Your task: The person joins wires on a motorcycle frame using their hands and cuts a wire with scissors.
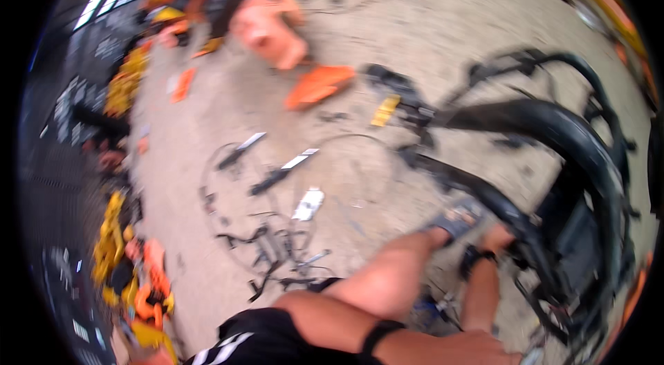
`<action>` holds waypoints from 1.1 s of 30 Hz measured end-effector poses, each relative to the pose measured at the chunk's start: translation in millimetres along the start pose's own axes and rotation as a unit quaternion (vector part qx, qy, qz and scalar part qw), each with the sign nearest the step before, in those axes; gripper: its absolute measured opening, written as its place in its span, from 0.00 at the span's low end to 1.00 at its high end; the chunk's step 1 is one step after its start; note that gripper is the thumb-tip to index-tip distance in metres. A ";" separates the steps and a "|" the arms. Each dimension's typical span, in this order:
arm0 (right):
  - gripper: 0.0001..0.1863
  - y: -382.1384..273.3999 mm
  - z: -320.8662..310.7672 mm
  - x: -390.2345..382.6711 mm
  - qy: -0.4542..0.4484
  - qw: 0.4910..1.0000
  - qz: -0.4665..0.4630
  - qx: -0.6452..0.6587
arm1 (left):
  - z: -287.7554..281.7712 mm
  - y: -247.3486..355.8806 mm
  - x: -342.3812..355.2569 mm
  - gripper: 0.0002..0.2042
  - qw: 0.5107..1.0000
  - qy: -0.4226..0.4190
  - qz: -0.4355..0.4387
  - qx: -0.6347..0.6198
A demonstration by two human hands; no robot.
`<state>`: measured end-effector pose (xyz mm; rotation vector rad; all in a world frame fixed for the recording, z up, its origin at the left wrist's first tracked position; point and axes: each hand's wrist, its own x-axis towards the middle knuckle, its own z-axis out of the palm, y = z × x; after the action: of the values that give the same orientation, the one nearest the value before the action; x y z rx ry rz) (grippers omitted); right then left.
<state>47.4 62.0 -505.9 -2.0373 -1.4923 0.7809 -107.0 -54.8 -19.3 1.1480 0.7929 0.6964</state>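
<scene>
A black tubular vehicle frame (526, 116) lies on the concrete at my right. My right hand (498, 237), with a dark band at its wrist, is up against a lower tube of the frame; its fingers are hidden behind it. Lower down, my left hand (477, 350) reaches across in front of the right forearm. Its fingers run to the picture's bottom edge beside a blurred pale object (532, 354), and whether they hold it is unclear. Small dark and blue parts (432, 310) lie beneath the arms.
My sandalled foot (460, 218) stands beside the frame. Two black-and-silver rods (283, 171), a white flat piece (308, 204), and dark brackets with cables (273, 247) lie on the floor. Orange panels (318, 86) are farther off. Yellow and orange parts (114, 240) line the left.
</scene>
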 end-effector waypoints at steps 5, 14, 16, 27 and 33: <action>0.16 -8.2 -21.8 -38.9 0.048 0.988 0.008 0.144 | 7.4 -15.6 -0.4 0.12 0.990 0.012 0.040 0.133; 0.12 19.1 -136.7 -111.0 -0.327 0.935 -0.026 -0.139 | 21.3 -62.4 18.9 0.09 0.915 -0.130 0.101 0.368; 0.13 0.6 -204.4 -117.0 -0.371 0.879 -0.101 -0.280 | 30.3 -71.6 23.2 0.09 0.901 -0.159 0.117 0.386; 0.12 -161.3 -469.5 -216.8 -0.071 0.947 -0.043 0.311 | 107.1 -106.0 47.8 0.08 0.894 -0.289 -0.264 0.220; 0.12 -157.9 -455.0 -244.1 0.076 0.950 -0.145 0.266 | 112.2 -188.2 50.8 0.09 0.890 -0.275 -0.237 0.276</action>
<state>200.1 -152.9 -34.7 -1.4094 -1.2806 0.7803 28.7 -121.0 -186.0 1.4876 0.7505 -0.2931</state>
